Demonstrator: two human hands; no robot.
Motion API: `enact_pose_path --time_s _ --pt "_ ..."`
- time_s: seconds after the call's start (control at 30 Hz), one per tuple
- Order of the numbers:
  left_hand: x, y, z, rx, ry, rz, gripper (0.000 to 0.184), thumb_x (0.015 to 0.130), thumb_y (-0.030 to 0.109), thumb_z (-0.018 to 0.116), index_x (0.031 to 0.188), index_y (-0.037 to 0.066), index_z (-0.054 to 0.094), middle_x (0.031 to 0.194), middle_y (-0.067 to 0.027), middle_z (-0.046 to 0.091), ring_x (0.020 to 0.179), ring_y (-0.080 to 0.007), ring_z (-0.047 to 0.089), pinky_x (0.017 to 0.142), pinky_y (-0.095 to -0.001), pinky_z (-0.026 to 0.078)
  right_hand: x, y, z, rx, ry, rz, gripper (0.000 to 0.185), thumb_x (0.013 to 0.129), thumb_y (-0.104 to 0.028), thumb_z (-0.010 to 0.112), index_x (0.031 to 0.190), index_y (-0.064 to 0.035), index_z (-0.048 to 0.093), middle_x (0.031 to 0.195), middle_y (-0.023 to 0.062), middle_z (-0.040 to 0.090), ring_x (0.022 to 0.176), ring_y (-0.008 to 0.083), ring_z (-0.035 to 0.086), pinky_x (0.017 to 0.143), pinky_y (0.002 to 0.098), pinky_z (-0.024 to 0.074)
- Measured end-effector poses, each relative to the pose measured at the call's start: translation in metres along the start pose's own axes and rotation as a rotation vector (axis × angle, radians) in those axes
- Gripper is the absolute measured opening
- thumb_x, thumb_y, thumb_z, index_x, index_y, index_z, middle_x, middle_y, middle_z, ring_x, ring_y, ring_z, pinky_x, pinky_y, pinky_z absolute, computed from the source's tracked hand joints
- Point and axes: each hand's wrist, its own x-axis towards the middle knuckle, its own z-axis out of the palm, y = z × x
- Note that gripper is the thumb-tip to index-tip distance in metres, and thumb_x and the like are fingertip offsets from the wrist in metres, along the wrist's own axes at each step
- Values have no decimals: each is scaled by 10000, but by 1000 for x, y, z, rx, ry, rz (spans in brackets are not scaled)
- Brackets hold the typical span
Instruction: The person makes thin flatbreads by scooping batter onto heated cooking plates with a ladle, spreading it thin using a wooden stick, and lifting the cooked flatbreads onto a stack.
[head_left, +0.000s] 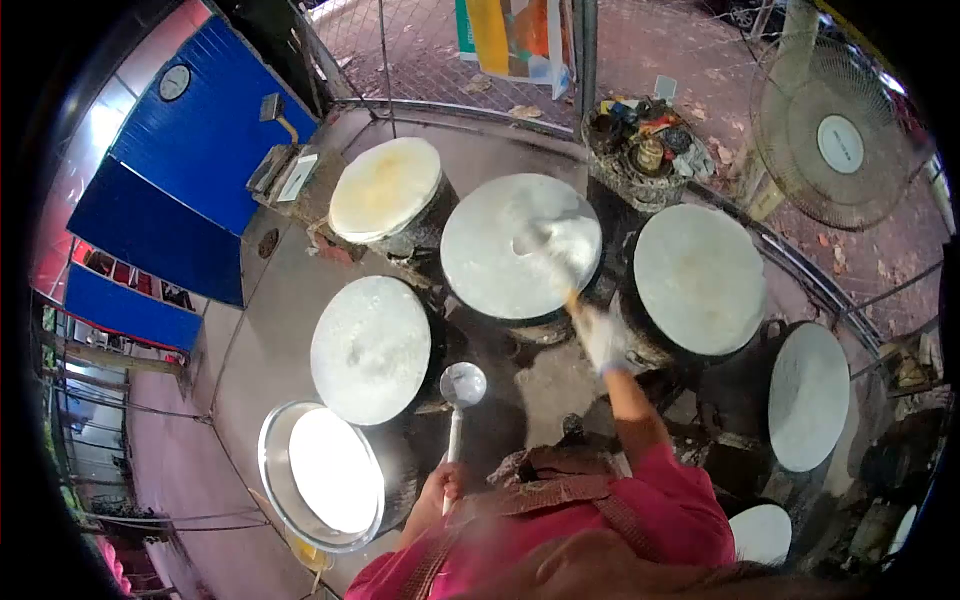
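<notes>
Wrapped round the handle of a ladle (464,384), my left hand (443,487) is low in the middle, beside a metal basin (275,450) of bright white liquid. The ladle's round bowl points up and forward. My right hand (600,338), in a pale glove and blurred by motion, grips a wooden-handled tool (556,270). That tool reaches over the round white disc (500,225) at the centre; its far end is smeared, so its shape is unclear. Another white disc (370,350) lies left of the ladle.
More round discs stand on dark drums: a yellowish one (386,188) at back left, a white one (700,280) at right, another (809,397) farther right. A fan (835,140) is at back right, beside a cluttered stand (640,180). Blue panels (190,130) stand left.
</notes>
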Motion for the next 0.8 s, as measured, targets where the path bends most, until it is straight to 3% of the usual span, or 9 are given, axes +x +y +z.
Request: enact_pose_path --time_s 0.07,0.13,0.2,0.3,0.5,0.57,0.63,0.7,0.8 --pt "9 -3 2 313 140 268 199 829 104 464 633 113 433 597 16 428 496 -74 413 399 -191 312 -47 27 10 -30 230 -340 288 793 -351 585 914 -101 665 1180 181 529 968 238 582 817 407 451" --pt "16 -4 25 -138 221 228 39 823 112 454 845 132 430 610 5 432 413 -67 376 317 -191 310 -5 104 72 434 321 -190 321 819 -353 565 928 -66 658 1058 198 581 924 279 588 785 393 454" --pt "17 -8 24 -238 230 171 38 823 112 454 845 133 430 608 5 429 411 -67 373 316 -192 308 54 62 23 417 157 142 311 878 -296 470 1024 -70 626 955 160 623 896 298 590 786 355 452" --pt "20 -12 24 -302 203 132 38 822 113 454 843 133 429 605 5 425 409 -67 369 314 -194 304 173 27 7 335 108 166 365 780 -366 541 968 -70 644 910 199 609 900 363 574 758 392 453" --pt "16 -8 9 -372 184 80 38 822 115 455 841 134 428 599 4 416 404 -68 360 310 -198 297 77 4 38 702 8 324 477 741 -456 606 876 0 640 804 218 620 744 341 608 674 369 447" --pt "17 -3 -2 -452 175 29 38 821 115 455 841 134 428 597 3 414 402 -68 357 309 -199 295 63 3 78 454 17 -136 525 742 -471 609 874 37 628 786 220 625 727 283 619 686 381 444" --pt "13 6 0 -569 235 -16 38 821 116 455 840 134 428 595 3 411 401 -69 354 308 -200 293 36 -38 -28 505 -176 202 459 738 -418 644 888 16 654 843 187 648 799 220 624 713 354 467" --pt "-10 23 13 -283 186 106 116 811 140 482 710 124 426 543 17 361 387 -69 319 308 -199 272 47 21 3 1348 -13 372 438 736 -353 672 976 11 642 942 118 652 835 208 601 757 329 463" --pt "-9 23 -16 -442 98 61 217 812 160 490 623 127 389 529 25 346 381 -64 293 309 -192 236 8 4 30 1186 10 445 469 717 -278 701 1059 28 603 1016 77 619 888 182 564 812 309 437"
